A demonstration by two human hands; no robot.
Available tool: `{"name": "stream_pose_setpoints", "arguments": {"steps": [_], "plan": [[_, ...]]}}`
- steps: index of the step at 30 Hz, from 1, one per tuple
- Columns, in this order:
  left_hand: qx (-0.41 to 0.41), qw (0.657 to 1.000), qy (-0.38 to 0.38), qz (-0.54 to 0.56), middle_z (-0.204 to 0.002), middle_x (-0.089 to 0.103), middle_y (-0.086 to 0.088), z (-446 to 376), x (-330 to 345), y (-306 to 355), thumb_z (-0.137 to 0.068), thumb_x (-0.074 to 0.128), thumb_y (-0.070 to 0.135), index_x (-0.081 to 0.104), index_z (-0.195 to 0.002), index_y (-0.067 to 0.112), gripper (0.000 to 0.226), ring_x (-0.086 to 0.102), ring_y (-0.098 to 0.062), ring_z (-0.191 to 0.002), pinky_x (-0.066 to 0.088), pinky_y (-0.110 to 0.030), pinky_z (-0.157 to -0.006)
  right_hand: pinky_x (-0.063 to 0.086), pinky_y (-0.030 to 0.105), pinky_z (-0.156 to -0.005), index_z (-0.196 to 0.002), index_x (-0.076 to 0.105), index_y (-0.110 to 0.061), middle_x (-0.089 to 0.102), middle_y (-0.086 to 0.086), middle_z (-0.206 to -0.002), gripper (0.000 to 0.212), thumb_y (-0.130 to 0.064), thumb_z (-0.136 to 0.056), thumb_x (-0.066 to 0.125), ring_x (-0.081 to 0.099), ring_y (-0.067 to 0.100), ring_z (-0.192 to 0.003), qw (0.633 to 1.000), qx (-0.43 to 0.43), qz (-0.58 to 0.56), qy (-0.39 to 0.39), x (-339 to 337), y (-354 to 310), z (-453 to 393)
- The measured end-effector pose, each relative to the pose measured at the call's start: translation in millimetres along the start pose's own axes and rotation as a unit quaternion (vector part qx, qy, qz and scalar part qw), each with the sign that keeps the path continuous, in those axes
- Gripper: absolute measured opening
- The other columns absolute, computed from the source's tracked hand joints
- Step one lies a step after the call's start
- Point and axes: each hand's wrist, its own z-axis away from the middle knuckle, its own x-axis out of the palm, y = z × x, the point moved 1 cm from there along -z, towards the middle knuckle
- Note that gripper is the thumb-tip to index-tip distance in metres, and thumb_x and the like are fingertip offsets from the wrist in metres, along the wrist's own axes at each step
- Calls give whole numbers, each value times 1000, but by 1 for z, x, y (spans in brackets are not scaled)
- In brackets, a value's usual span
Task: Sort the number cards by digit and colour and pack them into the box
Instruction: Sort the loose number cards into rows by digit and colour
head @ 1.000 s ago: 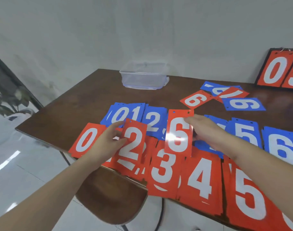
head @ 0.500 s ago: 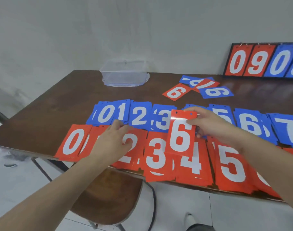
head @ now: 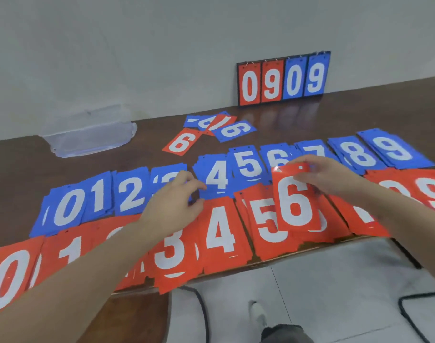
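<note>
Right hand: the right hand [head: 328,177] is seen pinching the top edge of a red 6 card [head: 295,199], which is held up just above the red row, over the gap between the red 5 pile [head: 266,229] and the cards to its right.
Left hand: the left hand [head: 177,201] is held over the 3 piles with fingers loosely curled; nothing is seen in its grip.
Sorted so far: a blue row [head: 248,164] from 0 to 9 and a red row [head: 219,233] beneath it are laid out on the worktop [head: 26,169].
Left to sort: a small loose cluster [head: 209,131] of red and blue cards lies behind the rows.
Box: the clear box [head: 90,134] stands at the far left, well apart; no card can be made out inside it.
Progress: sorting is judged nearly done, packing not yet begun.
</note>
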Motion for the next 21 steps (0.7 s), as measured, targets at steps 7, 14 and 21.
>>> {"name": "stream_pose_setpoints", "arguments": {"steps": [7,14,21], "plan": [[41,998,-44,-2,-130,43,11,-34,15,24,-97,57,35,59,-130,30,33,55,-13,-89,51,-33,-75,50,30,-88,-99,64,-34,69,-8,-107,21,-18,-89,73,64,14,-99,990,-4,136,20,-10,34,1],[20,999,-49,-8,-129,43,12,-62,20,17,-97,60,34,61,-127,30,30,55,-13,-99,53,-35,-77,39,12,-72,-105,68,-28,61,-11,-102,19,-17,-90,73,54,-2,-85,988,-68,131,47,-8,38,-33],[-36,999,-28,-1,-130,51,4,-93,22,-15,-94,64,29,63,-128,24,34,51,-18,-110,45,-37,-98,41,8,-64,-99,65,-34,63,-14,-103,9,-25,-98,63,57,1,-91,990,-107,95,9,10,9,-98]]}}
